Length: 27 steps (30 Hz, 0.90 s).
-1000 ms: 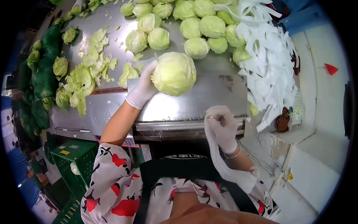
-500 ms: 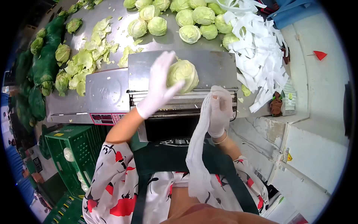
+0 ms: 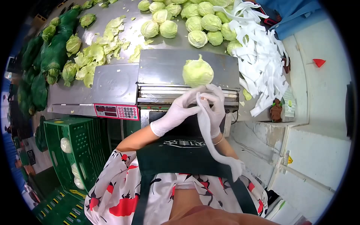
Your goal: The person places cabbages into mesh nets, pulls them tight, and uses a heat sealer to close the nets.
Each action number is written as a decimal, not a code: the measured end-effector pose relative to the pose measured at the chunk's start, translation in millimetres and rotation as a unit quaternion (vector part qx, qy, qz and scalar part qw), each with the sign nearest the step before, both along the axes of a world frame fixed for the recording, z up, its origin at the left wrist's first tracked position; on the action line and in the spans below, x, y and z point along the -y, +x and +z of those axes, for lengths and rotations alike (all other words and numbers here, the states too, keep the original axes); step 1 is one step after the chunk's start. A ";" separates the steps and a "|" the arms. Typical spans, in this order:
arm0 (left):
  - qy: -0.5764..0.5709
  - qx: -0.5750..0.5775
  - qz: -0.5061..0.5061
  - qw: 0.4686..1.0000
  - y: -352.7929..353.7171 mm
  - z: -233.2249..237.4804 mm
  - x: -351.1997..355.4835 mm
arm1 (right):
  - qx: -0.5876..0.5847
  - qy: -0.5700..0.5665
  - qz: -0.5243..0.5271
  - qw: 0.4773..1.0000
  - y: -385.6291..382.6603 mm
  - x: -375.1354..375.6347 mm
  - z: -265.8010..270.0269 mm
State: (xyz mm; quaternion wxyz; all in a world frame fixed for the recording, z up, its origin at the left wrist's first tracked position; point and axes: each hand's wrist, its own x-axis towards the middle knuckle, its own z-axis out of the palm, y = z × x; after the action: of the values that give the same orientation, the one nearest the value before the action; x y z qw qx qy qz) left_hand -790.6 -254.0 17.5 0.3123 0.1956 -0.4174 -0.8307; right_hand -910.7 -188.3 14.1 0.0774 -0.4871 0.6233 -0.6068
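Note:
A pale green cabbage [image 3: 197,72] sits alone on the steel platform [image 3: 161,67] of a machine in front of me. Both my hands wear white gloves and meet just below it, near the platform's front edge. My right hand [image 3: 214,110] grips the top of a long white foam net sleeve [image 3: 213,142] that hangs down over my dark apron. My left hand [image 3: 179,110] touches the sleeve's upper end with its fingers spread. Neither hand touches the cabbage.
Several trimmed cabbages [image 3: 187,20] lie at the back of the table. Loose leaves [image 3: 97,52] lie at left, a heap of white foam sleeves [image 3: 258,56] at right. A scale keypad [image 3: 118,111] is front left. Green crates [image 3: 75,150] hold wrapped cabbages below; netted cabbage sacks [image 3: 48,56] stand far left.
My left hand has let go of the cabbage and come down to the sleeve in my right hand. The cabbage rests alone on the platform. The view has tilted downward.

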 end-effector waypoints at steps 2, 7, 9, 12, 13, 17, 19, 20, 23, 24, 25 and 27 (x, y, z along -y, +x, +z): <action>0.001 0.061 -0.049 0.997 8.2 -12.9 1.0 | -0.029 0.006 -0.010 1.000 -1.6 -1.8 -5.4; 0.030 -0.072 -0.085 0.993 22.6 -27.3 16.0 | 0.160 0.151 0.050 0.974 -39.5 -26.2 -12.7; 0.179 -0.119 -0.073 0.974 30.2 -15.9 22.7 | 0.290 0.192 0.215 0.912 -45.8 -36.6 -17.5; 0.260 -0.111 -0.111 0.953 41.1 -19.6 37.0 | 0.520 0.267 0.440 0.682 -47.1 -43.7 -10.4; 0.240 -0.136 -0.203 0.940 43.5 -17.3 36.9 | 0.534 0.273 0.491 0.631 -47.4 -44.3 -5.8; 0.026 0.257 -0.439 0.861 42.2 -19.4 8.4 | 0.535 0.048 0.350 0.768 -67.1 -36.7 3.2; -0.103 0.189 -0.347 0.913 52.9 -32.4 26.7 | 0.570 0.001 0.342 0.747 -68.2 -45.9 -12.3; 0.031 0.026 -0.191 0.981 48.3 -15.1 17.9 | 0.582 0.005 0.323 0.746 -68.9 -50.7 -19.9; 0.157 -0.061 -0.134 0.977 57.7 -9.5 29.2 | 0.449 0.249 0.350 0.783 -101.8 -55.4 -35.8; 0.086 0.013 -0.126 0.988 57.3 -20.8 32.5 | 0.307 0.310 0.266 0.859 -106.2 -50.8 -45.3; 0.017 0.090 -0.122 0.988 56.9 -32.2 35.9 | 0.153 0.360 0.174 0.904 -103.9 -41.3 -47.3; -0.121 0.275 -0.046 0.953 40.4 -63.0 44.0 | 0.018 0.273 -0.081 0.958 -102.4 -14.9 -54.6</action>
State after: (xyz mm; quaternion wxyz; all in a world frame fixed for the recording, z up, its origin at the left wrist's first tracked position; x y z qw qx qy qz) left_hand -750.1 -298.0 -45.5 0.1683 0.3580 -0.5930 -0.7014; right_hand -1013.1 -173.3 -40.5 0.1689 -0.3843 0.8015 -0.4258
